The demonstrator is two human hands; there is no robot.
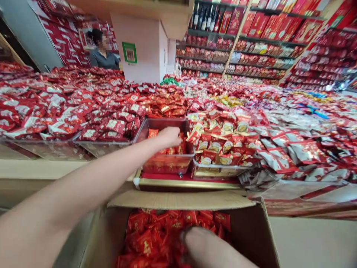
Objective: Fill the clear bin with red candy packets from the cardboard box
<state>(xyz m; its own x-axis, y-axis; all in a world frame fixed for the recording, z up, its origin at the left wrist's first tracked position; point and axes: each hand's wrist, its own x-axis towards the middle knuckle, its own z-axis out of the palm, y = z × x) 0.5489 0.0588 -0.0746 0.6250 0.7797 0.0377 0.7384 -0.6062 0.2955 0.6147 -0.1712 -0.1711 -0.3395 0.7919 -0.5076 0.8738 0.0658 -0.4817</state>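
Observation:
My left hand [169, 137] reaches into a clear plastic bin [167, 163] partly filled with small red packets [153, 133]. Its fingers look curled downward, close to the packets by the bin's right wall; what they hold, if anything, is hidden. Below, an open cardboard box [248, 234] contains many red candy-like packets [146, 242] with gold print. My right hand [195, 240] is down in this box among the packets. Only its wrist area and forearm show clearly, with a dark band around the wrist; motion blur and packets conceal the fingers.
Right of the bin stands a heaped bin of durian-labelled packets [216, 143]. More bins with red packets [111, 124] line the left. A box flap [181, 201] leans below the gold-edged shelf [192, 182]. Behind are a pillar [139, 44], stocked shelves and a person [103, 56].

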